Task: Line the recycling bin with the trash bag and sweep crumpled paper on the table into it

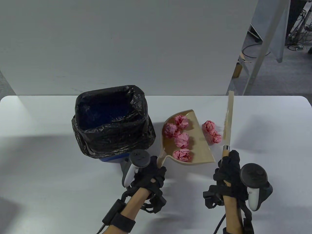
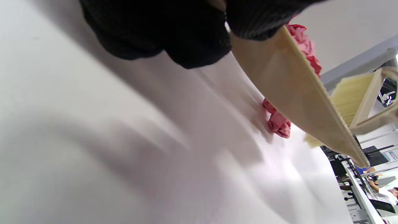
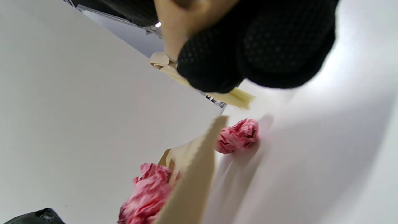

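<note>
Sweeping underway: left hand (image 1: 150, 171) grips dustpan (image 1: 195, 146), right hand (image 1: 229, 168) grips brush (image 1: 228, 124); next, push centre-right paper balls (image 1: 211, 131) in

The table view looks steeply down on the worktop (image 1: 48, 146) from above the person. Both wrist views sit low and close, tilted across it, sharing the dustpan (image 2: 298, 90) and one paper ball (image 3: 239, 135).
</note>
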`<action>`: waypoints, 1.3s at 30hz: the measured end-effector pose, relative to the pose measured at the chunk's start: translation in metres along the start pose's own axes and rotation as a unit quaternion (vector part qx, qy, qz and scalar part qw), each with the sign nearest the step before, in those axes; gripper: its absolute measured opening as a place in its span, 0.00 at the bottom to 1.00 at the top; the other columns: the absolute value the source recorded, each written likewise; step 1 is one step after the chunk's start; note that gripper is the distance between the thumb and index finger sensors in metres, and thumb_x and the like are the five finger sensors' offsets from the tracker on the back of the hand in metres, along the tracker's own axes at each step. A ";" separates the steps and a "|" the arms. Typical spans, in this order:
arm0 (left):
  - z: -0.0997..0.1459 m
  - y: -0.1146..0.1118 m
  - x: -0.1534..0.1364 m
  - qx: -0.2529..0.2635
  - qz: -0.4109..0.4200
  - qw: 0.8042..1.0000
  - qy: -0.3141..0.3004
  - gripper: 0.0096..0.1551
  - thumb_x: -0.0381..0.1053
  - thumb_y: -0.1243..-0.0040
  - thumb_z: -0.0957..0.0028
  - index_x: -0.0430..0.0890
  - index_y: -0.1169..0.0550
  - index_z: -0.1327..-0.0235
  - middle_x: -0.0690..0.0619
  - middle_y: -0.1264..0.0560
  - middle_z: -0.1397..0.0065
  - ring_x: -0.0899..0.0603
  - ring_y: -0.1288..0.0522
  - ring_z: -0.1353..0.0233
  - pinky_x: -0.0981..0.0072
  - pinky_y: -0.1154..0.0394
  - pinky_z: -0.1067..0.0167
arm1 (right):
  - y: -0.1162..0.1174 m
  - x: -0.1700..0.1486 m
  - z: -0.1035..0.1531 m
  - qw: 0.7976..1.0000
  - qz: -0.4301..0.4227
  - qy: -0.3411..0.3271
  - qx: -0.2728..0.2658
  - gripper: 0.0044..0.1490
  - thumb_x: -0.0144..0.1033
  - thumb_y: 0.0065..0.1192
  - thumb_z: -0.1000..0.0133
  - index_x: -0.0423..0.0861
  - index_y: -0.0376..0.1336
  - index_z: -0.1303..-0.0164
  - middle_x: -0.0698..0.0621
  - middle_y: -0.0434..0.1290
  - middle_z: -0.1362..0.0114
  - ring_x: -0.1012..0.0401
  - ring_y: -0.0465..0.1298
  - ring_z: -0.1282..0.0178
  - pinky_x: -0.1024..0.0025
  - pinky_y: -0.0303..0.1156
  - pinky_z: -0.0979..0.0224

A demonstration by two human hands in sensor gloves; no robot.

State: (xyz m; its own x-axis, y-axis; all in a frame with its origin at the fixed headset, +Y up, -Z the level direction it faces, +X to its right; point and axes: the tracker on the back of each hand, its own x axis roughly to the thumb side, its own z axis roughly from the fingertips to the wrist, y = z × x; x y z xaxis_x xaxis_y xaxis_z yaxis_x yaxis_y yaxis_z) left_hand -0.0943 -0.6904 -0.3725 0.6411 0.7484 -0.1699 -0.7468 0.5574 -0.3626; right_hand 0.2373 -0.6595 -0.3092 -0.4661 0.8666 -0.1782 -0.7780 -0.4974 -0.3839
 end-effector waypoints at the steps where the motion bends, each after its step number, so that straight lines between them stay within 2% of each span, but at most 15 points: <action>1: 0.000 0.002 0.000 -0.004 0.007 1.000 -0.002 0.43 0.52 0.44 0.36 0.36 0.49 0.17 0.44 0.34 0.26 0.51 0.18 0.47 0.47 0.19 0.45 | -0.002 -0.004 -0.001 1.000 0.000 0.005 0.000 0.38 0.37 0.40 0.32 0.28 0.44 0.18 0.33 0.71 0.34 0.54 0.81 0.55 0.58 0.83 0.54; 7: 0.015 0.013 0.013 -0.031 0.009 0.999 -0.039 0.43 0.52 0.44 0.35 0.36 0.48 0.17 0.44 0.34 0.26 0.51 0.18 0.48 0.47 0.19 0.45 | -0.012 -0.025 -0.005 0.999 -0.008 0.043 -0.012 0.38 0.36 0.40 0.32 0.28 0.44 0.18 0.33 0.70 0.34 0.54 0.80 0.54 0.57 0.83 0.54; 13: 0.038 0.018 0.030 -0.052 0.047 0.994 -0.078 0.43 0.52 0.45 0.35 0.35 0.48 0.17 0.43 0.34 0.27 0.51 0.18 0.48 0.48 0.19 0.47 | -0.008 -0.025 -0.007 0.999 -0.023 0.030 0.004 0.38 0.37 0.40 0.32 0.29 0.44 0.18 0.33 0.71 0.34 0.54 0.81 0.55 0.57 0.83 0.54; 17: 0.057 0.037 0.044 -0.038 0.042 0.994 -0.090 0.43 0.52 0.45 0.35 0.34 0.48 0.17 0.42 0.33 0.27 0.52 0.18 0.49 0.49 0.18 0.48 | -0.010 -0.027 -0.006 0.999 -0.040 0.034 0.000 0.38 0.36 0.40 0.32 0.28 0.44 0.19 0.33 0.71 0.34 0.54 0.81 0.55 0.57 0.83 0.54; 23: 0.091 0.083 0.061 -0.004 0.061 0.990 -0.131 0.43 0.52 0.45 0.35 0.33 0.48 0.17 0.42 0.33 0.27 0.52 0.17 0.50 0.50 0.17 0.48 | -0.009 -0.028 -0.004 0.999 -0.038 0.033 0.007 0.38 0.36 0.40 0.32 0.28 0.45 0.19 0.33 0.71 0.34 0.54 0.81 0.55 0.57 0.83 0.54; 28: 0.117 0.131 0.055 0.086 0.059 0.986 -0.131 0.43 0.52 0.46 0.34 0.34 0.49 0.17 0.42 0.34 0.27 0.52 0.18 0.49 0.49 0.18 0.48 | -0.005 -0.025 -0.001 0.999 -0.027 0.021 0.018 0.37 0.36 0.40 0.32 0.29 0.45 0.19 0.33 0.71 0.34 0.54 0.81 0.55 0.57 0.83 0.54; 32: 0.129 0.169 0.038 0.169 0.044 0.979 -0.100 0.43 0.51 0.46 0.35 0.34 0.49 0.17 0.42 0.34 0.27 0.52 0.18 0.49 0.49 0.18 0.48 | -0.004 -0.023 -0.001 0.999 -0.024 0.014 0.022 0.37 0.36 0.40 0.32 0.29 0.45 0.19 0.33 0.71 0.34 0.53 0.81 0.55 0.57 0.83 0.55; 36: 0.141 0.200 0.020 0.267 -0.031 0.962 -0.050 0.43 0.51 0.45 0.35 0.34 0.49 0.17 0.42 0.34 0.26 0.51 0.18 0.49 0.47 0.19 0.47 | -0.003 -0.023 -0.001 0.999 -0.022 0.012 0.023 0.38 0.36 0.40 0.32 0.28 0.45 0.18 0.33 0.71 0.34 0.53 0.81 0.55 0.57 0.83 0.55; 39: 0.142 0.213 0.011 0.310 -0.085 0.947 -0.019 0.43 0.51 0.45 0.35 0.35 0.48 0.16 0.42 0.34 0.26 0.51 0.18 0.49 0.47 0.19 0.47 | -0.002 -0.023 -0.001 0.999 -0.020 0.011 0.026 0.37 0.36 0.40 0.32 0.28 0.45 0.18 0.33 0.71 0.34 0.53 0.81 0.55 0.57 0.83 0.54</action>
State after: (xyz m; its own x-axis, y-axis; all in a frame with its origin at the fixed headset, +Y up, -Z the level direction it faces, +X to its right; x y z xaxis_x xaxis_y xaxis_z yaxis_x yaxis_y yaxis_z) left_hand -0.2715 -0.5129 -0.3210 0.7628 0.6356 -0.1194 -0.6018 0.7652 0.2286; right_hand 0.2501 -0.6782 -0.3047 -0.4249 0.8863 -0.1841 -0.8172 -0.4631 -0.3433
